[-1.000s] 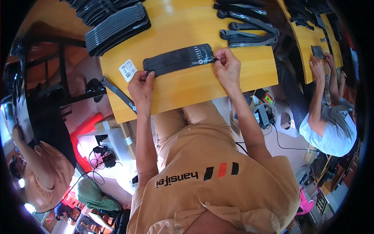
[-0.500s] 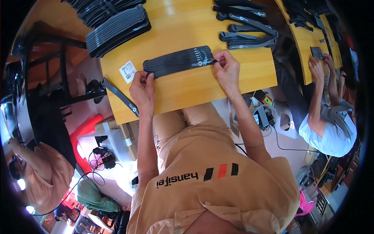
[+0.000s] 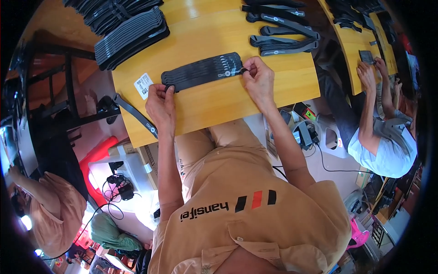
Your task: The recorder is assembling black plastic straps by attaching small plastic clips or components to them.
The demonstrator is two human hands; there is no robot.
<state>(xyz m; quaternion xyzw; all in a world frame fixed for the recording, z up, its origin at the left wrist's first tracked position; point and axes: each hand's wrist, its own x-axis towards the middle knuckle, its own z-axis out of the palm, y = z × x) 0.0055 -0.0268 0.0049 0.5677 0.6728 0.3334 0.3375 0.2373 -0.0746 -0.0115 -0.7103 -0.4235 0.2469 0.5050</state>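
A fanned stack of black straps (image 3: 200, 73) lies flat on the yellow wooden table, its strips overlapping side by side, with white print near the right end. My left hand (image 3: 161, 107) pinches the near left corner of the stack between thumb and fingers. At the right end, my right hand (image 3: 259, 82) has its thumb and fingertips closed on the end of the near strap, where a small dark loop shows. Just left of the stack is a white label sheet (image 3: 143, 85). One loose strap (image 3: 136, 116) rests along the table's left edge.
A thick pile of grey-black straps (image 3: 130, 39) stands at the far left, with another bundle behind it. Several folded straps (image 3: 285, 43) lie at the far right of the table (image 3: 210, 112). Co-workers sit on both sides; the right one (image 3: 383, 146) handles straps at another table.
The table and everything on it sit slightly further left in the picture, as the view has shifted. Both hands keep their hold on the strap stack's ends.
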